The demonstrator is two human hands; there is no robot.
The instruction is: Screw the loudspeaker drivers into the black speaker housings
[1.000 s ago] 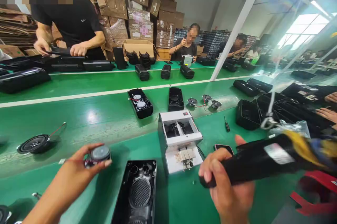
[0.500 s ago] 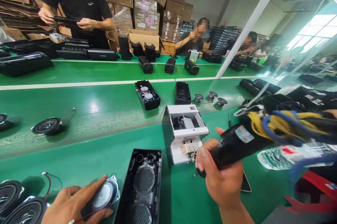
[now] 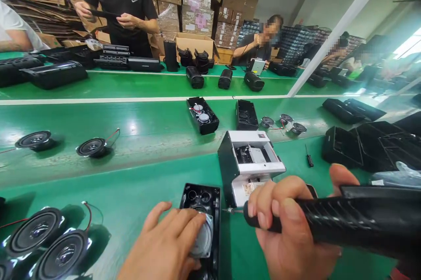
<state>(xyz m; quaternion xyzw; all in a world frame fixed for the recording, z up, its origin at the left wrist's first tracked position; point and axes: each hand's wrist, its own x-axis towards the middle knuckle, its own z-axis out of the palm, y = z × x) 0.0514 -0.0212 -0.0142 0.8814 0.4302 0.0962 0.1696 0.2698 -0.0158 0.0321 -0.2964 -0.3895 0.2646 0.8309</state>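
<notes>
My left hand point(image 3: 164, 242) grips a round speaker driver point(image 3: 204, 238) with a silvery back and a square metal frame. It sits in or just over the black speaker housing point(image 3: 216, 227); my fingers partly hide it, so I cannot tell whether it is seated. Wrapped around a black electric screwdriver point(image 3: 365, 216) is my right hand point(image 3: 292, 232). Its thin metal tip points left, close to the housing's right edge; whether a screw is on it is unclear. Behind my right hand stands a white and grey screw feeder point(image 3: 253, 168), partly covered by my fingers.
More speaker drivers point(image 3: 62, 256) lie at lower left, and others point(image 3: 92, 147) on the green belt. Housings point(image 3: 203, 118) stand beyond the feeder. Black cases point(image 3: 358, 144) and a small screwdriver point(image 3: 309, 159) lie at right. Co-workers point(image 3: 115, 12) are across the line.
My left hand has carried the speaker driver right, from the bench to the housing. The electric screwdriver has swung to a more level pose, its tip pointing left. The view has shifted left.
</notes>
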